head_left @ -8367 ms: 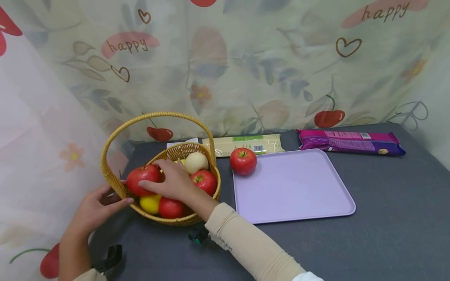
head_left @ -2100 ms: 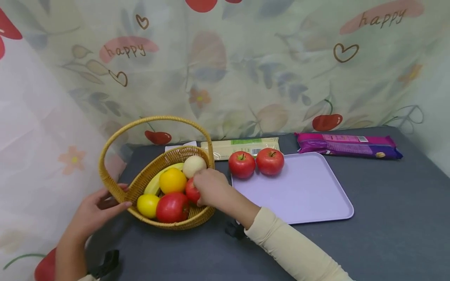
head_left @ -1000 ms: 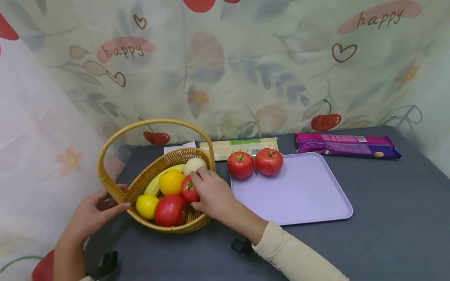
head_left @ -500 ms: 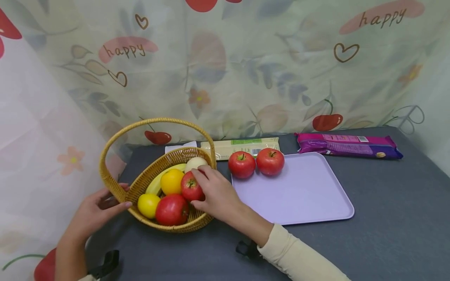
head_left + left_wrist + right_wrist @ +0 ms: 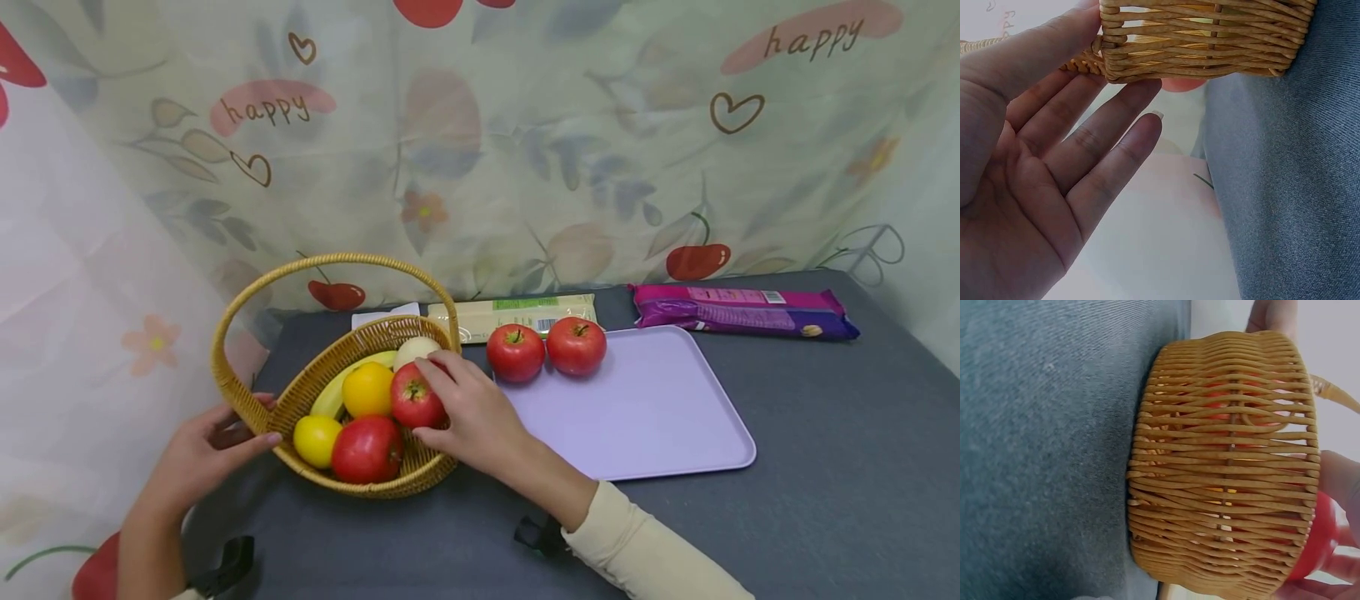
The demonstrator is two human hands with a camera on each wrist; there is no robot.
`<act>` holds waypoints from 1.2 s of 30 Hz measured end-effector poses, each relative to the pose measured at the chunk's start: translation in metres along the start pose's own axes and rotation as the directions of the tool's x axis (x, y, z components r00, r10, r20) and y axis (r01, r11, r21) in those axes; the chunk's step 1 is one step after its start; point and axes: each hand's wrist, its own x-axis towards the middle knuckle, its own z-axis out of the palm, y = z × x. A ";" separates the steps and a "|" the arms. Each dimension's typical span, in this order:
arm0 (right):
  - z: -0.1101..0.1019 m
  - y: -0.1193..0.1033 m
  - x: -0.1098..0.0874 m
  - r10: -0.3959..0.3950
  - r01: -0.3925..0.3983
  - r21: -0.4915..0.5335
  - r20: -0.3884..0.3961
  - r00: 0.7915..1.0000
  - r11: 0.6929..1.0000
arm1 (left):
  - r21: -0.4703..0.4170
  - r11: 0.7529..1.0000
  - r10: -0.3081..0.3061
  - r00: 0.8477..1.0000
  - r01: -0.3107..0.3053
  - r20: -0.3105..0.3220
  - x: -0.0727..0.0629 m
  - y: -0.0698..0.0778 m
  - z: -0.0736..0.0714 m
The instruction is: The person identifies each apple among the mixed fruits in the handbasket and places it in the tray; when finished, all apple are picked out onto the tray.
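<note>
Presently, right grip point(image 5: 480, 417): curled round one red apple point(image 5: 415, 397)
Apple: stem end toward the head camera, long axis indeterminate; left of that grip, over right side of basket point(image 5: 375, 333)
Left grip point(image 5: 202, 454): holding basket edge
Basket: one each of further apple point(image 5: 367, 450), orange point(image 5: 367, 389), banana point(image 5: 335, 392), yellow fruit point(image 5: 317, 442), pale fruit point(image 5: 415, 349)
Tray point(image 5: 660, 408): two apples point(image 5: 576, 348)

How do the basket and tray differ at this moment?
The basket is woven, tan and handled; the tray is smooth, lilac, with no handle showing. The basket is deep, the tray shallow. The basket holds mixed fruit; the tray shows only apples. Both rest on the dark table.
</note>
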 end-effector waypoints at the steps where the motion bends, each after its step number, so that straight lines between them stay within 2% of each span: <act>1: -0.001 0.000 0.000 -0.001 0.001 0.004 -0.001 1.000 1.000 | 0.000 1.000 0.001 1.000 -0.001 0.000 0.000 0.000 0.000; 14: -0.020 0.000 -0.003 0.040 -0.040 0.152 0.003 0.999 0.988 | -0.018 1.000 0.025 1.000 -0.025 -0.012 -0.001 -0.001 0.001; 24: -0.033 -0.002 -0.009 0.132 -0.142 0.313 0.052 0.990 0.939 | -0.021 0.999 0.026 1.000 -0.027 -0.007 -0.002 -0.001 0.002; 36: -0.049 0.005 -0.014 0.182 -0.194 0.362 0.067 0.981 0.912 | -0.011 1.000 0.009 1.000 -0.009 -0.009 -0.001 -0.001 0.002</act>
